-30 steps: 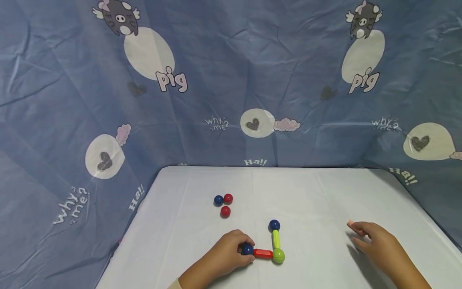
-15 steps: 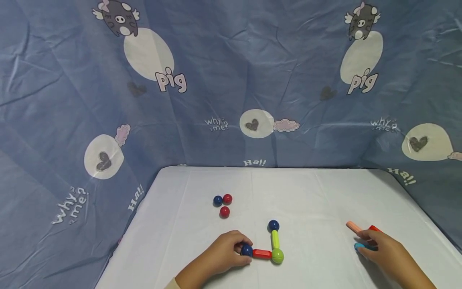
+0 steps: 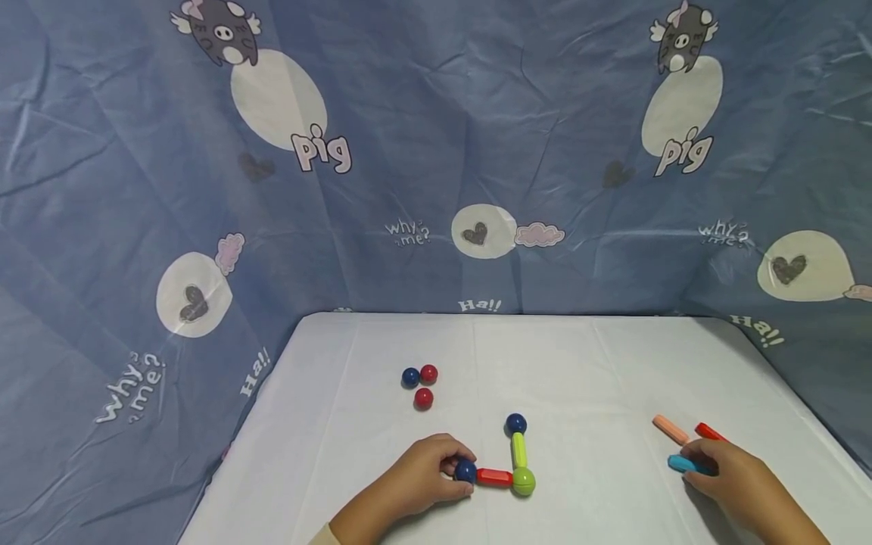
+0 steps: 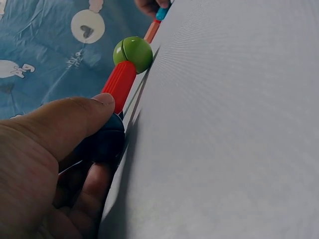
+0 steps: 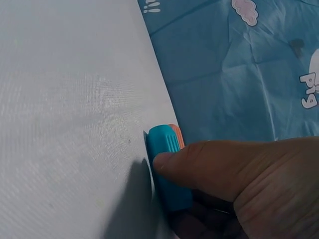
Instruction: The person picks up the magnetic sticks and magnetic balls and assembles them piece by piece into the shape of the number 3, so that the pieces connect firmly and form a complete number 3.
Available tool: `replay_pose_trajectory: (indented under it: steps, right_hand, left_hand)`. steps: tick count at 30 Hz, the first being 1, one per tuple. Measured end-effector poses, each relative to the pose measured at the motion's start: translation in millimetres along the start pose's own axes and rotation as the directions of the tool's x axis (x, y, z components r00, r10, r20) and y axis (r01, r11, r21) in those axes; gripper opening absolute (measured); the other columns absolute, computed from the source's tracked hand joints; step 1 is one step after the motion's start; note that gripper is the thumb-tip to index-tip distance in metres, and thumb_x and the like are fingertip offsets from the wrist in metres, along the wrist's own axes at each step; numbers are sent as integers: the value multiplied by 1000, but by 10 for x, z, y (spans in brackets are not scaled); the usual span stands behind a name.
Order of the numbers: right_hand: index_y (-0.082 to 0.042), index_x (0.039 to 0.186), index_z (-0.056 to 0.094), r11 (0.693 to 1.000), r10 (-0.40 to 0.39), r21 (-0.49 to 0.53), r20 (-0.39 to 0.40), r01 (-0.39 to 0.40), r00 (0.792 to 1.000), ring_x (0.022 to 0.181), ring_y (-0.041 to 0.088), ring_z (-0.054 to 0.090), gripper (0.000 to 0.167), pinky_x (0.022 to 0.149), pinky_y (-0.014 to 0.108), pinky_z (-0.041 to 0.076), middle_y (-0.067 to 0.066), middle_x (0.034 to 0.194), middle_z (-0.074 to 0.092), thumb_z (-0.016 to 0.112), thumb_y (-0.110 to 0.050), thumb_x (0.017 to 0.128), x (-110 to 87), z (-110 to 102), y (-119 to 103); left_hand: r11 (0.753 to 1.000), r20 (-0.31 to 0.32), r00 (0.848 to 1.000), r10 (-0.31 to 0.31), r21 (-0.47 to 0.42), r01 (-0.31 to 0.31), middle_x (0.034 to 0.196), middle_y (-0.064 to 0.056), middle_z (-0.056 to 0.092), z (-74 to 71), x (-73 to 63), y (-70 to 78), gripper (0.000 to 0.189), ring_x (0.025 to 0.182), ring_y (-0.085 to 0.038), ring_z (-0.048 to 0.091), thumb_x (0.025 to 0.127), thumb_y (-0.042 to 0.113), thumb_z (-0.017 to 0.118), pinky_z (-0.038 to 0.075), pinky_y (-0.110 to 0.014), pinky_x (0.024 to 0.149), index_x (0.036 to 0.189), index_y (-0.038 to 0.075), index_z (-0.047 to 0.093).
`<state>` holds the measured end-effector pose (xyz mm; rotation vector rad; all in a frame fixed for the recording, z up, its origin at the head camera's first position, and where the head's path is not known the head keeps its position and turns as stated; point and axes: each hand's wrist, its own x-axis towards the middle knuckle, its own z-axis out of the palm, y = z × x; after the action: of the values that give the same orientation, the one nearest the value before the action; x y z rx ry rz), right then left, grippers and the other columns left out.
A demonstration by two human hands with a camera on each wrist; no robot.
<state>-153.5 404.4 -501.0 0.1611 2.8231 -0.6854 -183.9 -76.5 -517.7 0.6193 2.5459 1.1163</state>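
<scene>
My left hand (image 3: 431, 475) grips a dark blue ball (image 3: 466, 471), thumb and fingers around it. From that ball a red rod (image 3: 494, 478) runs to a green ball (image 3: 523, 481), where a yellow-green rod (image 3: 519, 450) leads away to another dark blue ball (image 3: 515, 424); together they make an L on the table. At the right, my right hand (image 3: 732, 478) pinches a light blue rod (image 5: 167, 164) low over the white surface. Just beyond it lie an orange rod (image 3: 671, 429) and a second red rod (image 3: 711, 431), the latter partly hidden by the hand.
Further back on the white table (image 3: 572, 363) sit a loose blue ball (image 3: 410, 378) and two red balls (image 3: 428, 374), close together. A blue printed cloth (image 3: 381, 174) hangs behind and along both sides of the table.
The right hand has drawn back toward me, uncovering the orange rod and the red one, and now holds the light blue rod. The left hand keeps its grip on the blue ball.
</scene>
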Motion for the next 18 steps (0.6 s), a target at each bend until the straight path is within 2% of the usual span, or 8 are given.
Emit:
replay_pose_trajectory:
  steps: [4,10,18]
  right_hand:
    - [-10,104,72,1000,16,-2,10,-16,1000,88,21,58,32,82,47,53,-2,94,66,84,-35,88,7,17,-3]
    - [-13,104,72,1000,-7,-7,-18,7,1000,89,19,58,40,84,47,53,-4,93,65,81,-48,88,9,43,-66]
    - [-8,106,74,998,-67,3,-68,67,995,89,18,63,31,85,52,55,-2,94,71,85,-30,87,98,169,-286]
  left_hand:
    - [1000,2,1000,-12,0,12,98,19,62,-1,5,-1,33,87,1,56,80,28,92,52,-20,83,109,26,76]
    - [1000,3,1000,-8,6,8,99,19,62,-9,27,-8,33,88,1,56,81,29,92,52,-20,83,109,27,76]
    - [1000,3,1000,-9,-10,9,97,18,61,6,19,-16,32,87,1,56,81,29,91,51,-20,83,108,26,76]
